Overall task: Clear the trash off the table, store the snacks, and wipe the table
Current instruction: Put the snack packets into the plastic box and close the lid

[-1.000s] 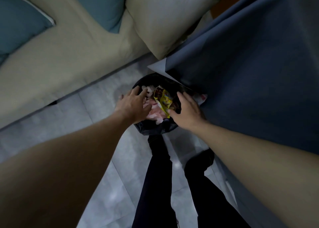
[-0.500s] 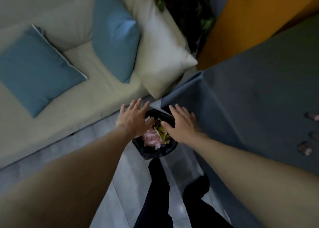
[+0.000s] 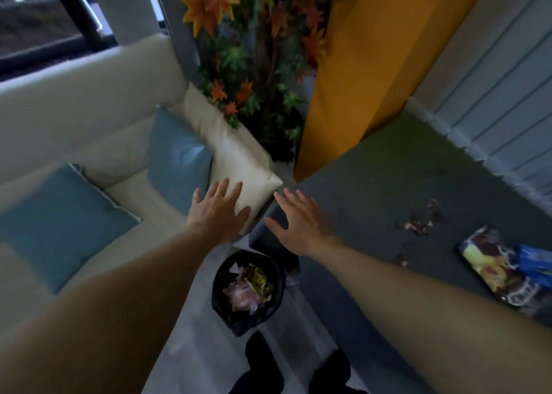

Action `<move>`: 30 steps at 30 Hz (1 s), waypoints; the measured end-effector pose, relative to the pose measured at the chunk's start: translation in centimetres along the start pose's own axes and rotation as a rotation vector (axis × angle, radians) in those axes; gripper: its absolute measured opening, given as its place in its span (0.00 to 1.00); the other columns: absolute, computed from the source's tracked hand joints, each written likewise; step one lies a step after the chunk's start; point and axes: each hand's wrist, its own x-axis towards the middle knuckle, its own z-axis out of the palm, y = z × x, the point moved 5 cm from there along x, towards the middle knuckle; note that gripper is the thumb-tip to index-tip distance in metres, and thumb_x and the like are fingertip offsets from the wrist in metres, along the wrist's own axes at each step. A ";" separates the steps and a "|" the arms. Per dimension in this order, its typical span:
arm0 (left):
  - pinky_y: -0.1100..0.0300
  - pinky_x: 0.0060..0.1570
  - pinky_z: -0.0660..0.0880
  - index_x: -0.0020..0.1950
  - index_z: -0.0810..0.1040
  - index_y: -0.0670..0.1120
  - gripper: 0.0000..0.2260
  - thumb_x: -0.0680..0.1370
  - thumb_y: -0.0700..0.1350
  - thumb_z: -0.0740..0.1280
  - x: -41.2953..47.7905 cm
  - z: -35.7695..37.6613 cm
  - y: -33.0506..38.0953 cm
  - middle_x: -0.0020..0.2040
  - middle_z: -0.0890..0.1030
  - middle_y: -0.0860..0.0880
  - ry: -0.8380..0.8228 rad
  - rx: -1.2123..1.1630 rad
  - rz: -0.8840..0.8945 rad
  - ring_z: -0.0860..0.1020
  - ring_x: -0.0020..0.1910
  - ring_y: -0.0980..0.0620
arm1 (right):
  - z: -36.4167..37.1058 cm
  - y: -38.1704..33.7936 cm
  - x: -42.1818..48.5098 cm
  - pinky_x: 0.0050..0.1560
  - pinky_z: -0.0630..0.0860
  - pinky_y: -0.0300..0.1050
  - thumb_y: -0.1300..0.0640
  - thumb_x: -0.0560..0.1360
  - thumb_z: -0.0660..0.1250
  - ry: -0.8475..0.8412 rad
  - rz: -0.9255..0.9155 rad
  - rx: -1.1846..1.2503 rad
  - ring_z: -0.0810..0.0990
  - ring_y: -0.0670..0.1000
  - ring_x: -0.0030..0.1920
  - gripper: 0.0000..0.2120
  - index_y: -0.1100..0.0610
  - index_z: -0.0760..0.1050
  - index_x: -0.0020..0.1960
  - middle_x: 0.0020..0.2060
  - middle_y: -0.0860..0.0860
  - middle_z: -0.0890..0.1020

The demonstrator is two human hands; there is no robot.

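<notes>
A black-lined trash bin [image 3: 222,304] stands on the floor by the table's corner, holding pink scraps and a yellow wrapper [image 3: 257,281]. My left hand [image 3: 216,211] and my right hand [image 3: 298,219] hover above it, both with fingers spread and empty. The table [image 3: 373,190] has a dark grey cloth. On it lie small crumbs and scraps [image 3: 418,223] and, at the right edge, a snack bag [image 3: 490,262] with a blue packet [image 3: 534,259] beside it.
A cream sofa [image 3: 74,125] with blue cushions [image 3: 176,157] and a white pillow [image 3: 239,160] stands to the left. A plant with orange leaves [image 3: 251,50] and an orange panel [image 3: 373,50] are behind the table. My legs are below the bin.
Both hands have lifted out of the bin and opened, leaving the yellow wrapper inside. The view has tilted up, bringing the table top and snacks into sight.
</notes>
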 end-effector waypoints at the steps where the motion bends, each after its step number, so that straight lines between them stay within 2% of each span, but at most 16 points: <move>1: 0.39 0.76 0.47 0.81 0.48 0.55 0.30 0.81 0.63 0.51 0.1 -1.0 0.9 0.81 0.49 0.48 0.007 -0.004 0.020 0.48 0.80 0.46 | -1.0 0.6 -0.5 0.77 0.47 0.59 0.31 0.79 0.49 0.016 0.019 0.005 0.47 0.54 0.80 0.36 0.47 0.50 0.81 0.80 0.48 0.50; 6: 0.40 0.76 0.45 0.81 0.48 0.53 0.31 0.81 0.63 0.51 1.0 -4.0 6.9 0.82 0.48 0.47 0.010 0.001 0.122 0.48 0.80 0.45 | -5.0 5.0 -4.6 0.77 0.42 0.61 0.30 0.79 0.47 0.058 0.156 0.044 0.43 0.53 0.80 0.35 0.46 0.46 0.81 0.81 0.46 0.46; 14: 0.41 0.76 0.47 0.81 0.46 0.56 0.33 0.80 0.67 0.49 2.0 -5.2 19.1 0.82 0.48 0.49 -0.038 0.065 0.298 0.49 0.80 0.45 | -8.7 13.5 -12.0 0.76 0.44 0.65 0.30 0.79 0.48 0.168 0.363 0.126 0.43 0.54 0.80 0.35 0.44 0.47 0.81 0.80 0.45 0.46; 22: 0.40 0.76 0.47 0.81 0.45 0.55 0.32 0.80 0.66 0.49 2.2 -4.1 31.6 0.82 0.49 0.49 -0.096 0.153 0.497 0.50 0.80 0.45 | -10.3 22.7 -20.2 0.75 0.49 0.65 0.32 0.79 0.51 0.301 0.568 0.121 0.48 0.55 0.80 0.35 0.45 0.48 0.80 0.80 0.46 0.50; 30: 0.35 0.74 0.48 0.81 0.46 0.56 0.33 0.80 0.66 0.51 0.9 -1.8 43.2 0.81 0.50 0.49 -0.148 0.157 0.645 0.50 0.80 0.44 | -9.8 31.5 -27.5 0.75 0.48 0.66 0.32 0.78 0.52 0.315 0.732 0.215 0.44 0.54 0.80 0.36 0.45 0.47 0.80 0.80 0.45 0.48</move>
